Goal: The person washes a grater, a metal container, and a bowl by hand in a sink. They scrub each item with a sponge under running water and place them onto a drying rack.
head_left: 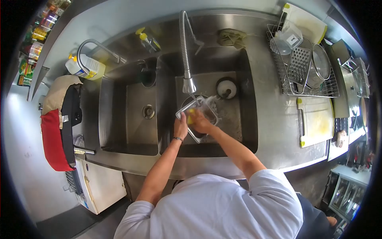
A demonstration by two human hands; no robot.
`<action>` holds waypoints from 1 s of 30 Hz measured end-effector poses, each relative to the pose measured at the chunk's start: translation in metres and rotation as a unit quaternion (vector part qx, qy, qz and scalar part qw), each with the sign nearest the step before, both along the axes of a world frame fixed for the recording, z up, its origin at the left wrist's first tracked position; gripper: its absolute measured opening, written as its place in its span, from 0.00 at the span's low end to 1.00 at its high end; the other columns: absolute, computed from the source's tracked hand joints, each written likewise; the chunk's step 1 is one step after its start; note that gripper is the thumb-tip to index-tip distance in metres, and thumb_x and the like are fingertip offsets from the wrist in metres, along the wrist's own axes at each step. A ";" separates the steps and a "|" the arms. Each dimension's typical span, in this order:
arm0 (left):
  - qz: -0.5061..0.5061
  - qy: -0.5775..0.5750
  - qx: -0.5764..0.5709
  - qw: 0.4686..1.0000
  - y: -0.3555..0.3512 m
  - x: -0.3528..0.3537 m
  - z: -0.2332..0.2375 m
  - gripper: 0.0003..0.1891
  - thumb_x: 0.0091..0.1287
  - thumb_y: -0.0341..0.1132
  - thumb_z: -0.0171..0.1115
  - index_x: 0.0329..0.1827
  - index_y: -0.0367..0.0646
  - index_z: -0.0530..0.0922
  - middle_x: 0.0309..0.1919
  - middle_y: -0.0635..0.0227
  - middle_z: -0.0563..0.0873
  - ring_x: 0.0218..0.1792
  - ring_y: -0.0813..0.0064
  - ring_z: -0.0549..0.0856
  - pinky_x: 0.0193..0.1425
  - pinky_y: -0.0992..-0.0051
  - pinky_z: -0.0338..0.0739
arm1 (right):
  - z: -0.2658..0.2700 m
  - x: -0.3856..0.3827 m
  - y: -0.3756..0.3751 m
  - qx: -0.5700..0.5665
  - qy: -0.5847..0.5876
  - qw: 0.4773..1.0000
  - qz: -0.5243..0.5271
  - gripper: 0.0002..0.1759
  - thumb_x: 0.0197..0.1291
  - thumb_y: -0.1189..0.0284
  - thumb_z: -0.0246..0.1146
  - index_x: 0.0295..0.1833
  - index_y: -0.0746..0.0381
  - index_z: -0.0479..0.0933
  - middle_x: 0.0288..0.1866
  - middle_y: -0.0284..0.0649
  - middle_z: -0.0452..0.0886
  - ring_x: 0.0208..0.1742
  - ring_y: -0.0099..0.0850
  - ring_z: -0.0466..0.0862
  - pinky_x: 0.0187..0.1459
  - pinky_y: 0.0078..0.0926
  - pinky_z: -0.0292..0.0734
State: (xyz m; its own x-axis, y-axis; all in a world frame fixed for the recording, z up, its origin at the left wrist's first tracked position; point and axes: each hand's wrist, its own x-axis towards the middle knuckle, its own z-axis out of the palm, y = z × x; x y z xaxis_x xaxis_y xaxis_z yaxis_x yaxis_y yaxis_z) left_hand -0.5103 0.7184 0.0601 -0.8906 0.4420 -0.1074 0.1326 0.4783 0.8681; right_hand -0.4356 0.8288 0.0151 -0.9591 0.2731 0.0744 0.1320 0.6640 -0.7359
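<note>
In the right sink basin, my left hand [181,127] grips the left edge of a square metal container [197,139], holding it tilted under the tap. My right hand [201,122] is inside the container, its fingers closed around a yellow sponge [191,116] that is partly hidden. Water runs from the spray head [189,86] of the coiled tap and splashes around my right hand. Behind the container, a round white thing with a dark rim [227,89] lies on the basin floor; I cannot make out what it is.
To the left is a second basin [129,119] with its own curved tap [83,51]. Soap bottles [149,42] and a green cloth [232,38] sit on the back ledge. At right stand a dish rack [288,85] with a grater [299,63] and a cutting board [316,121].
</note>
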 end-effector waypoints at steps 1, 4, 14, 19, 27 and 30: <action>-0.005 -0.016 -0.001 1.000 -0.002 -0.013 -0.020 0.37 0.68 0.63 0.37 0.43 0.30 0.75 0.37 0.45 0.82 0.44 0.48 0.81 0.45 0.61 0.71 | 0.011 -0.005 -0.004 -0.103 -0.030 0.991 0.082 0.34 0.50 0.69 0.58 0.66 0.59 0.62 0.64 0.54 0.64 0.67 0.48 0.62 0.65 0.40 0.59; -0.005 -0.116 -0.044 0.992 -0.011 -0.049 -0.033 0.40 0.65 0.66 0.38 0.49 0.29 0.75 0.45 0.42 0.80 0.52 0.46 0.77 0.53 0.61 0.70 | 0.088 0.002 0.005 -0.286 -0.217 0.919 0.165 0.31 0.50 0.65 0.57 0.62 0.62 0.66 0.58 0.56 0.71 0.61 0.48 0.70 0.60 0.38 0.65; 0.002 -0.474 -0.056 0.879 -0.015 -0.076 0.021 0.30 0.67 0.63 0.40 0.60 0.50 0.69 0.47 0.62 0.81 0.46 0.66 0.83 0.42 0.56 0.80 | 0.136 0.018 0.029 -0.018 -0.056 0.978 0.203 0.27 0.42 0.71 0.64 0.54 0.51 0.75 0.45 0.41 0.82 0.47 0.45 0.80 0.50 0.39 0.74; 0.012 -0.522 -0.034 0.852 0.003 -0.054 0.071 0.34 0.64 0.68 0.41 0.59 0.49 0.71 0.51 0.65 0.79 0.55 0.68 0.75 0.51 0.59 0.74 | 0.104 0.004 0.058 -0.095 0.132 0.985 0.059 0.26 0.44 0.69 0.70 0.53 0.56 0.75 0.42 0.45 0.82 0.41 0.41 0.83 0.41 0.34 0.77; 0.124 -0.335 0.243 0.902 0.003 -0.021 0.025 0.30 0.67 0.61 0.48 0.40 0.38 0.80 0.33 0.68 0.82 0.35 0.77 0.79 0.39 0.76 0.72 | 0.082 0.003 0.068 -0.367 0.005 0.887 -0.279 0.23 0.61 0.51 0.59 0.46 0.62 0.74 0.42 0.40 0.79 0.40 0.29 0.78 0.44 0.25 0.73; 0.126 -0.228 0.154 0.953 0.001 -0.022 0.033 0.30 0.67 0.60 0.49 0.38 0.37 0.80 0.30 0.69 0.81 0.31 0.79 0.77 0.38 0.76 0.72 | 0.090 0.006 0.044 -0.104 0.288 0.916 -0.258 0.19 0.62 0.59 0.54 0.49 0.63 0.75 0.46 0.48 0.77 0.49 0.46 0.76 0.53 0.39 0.69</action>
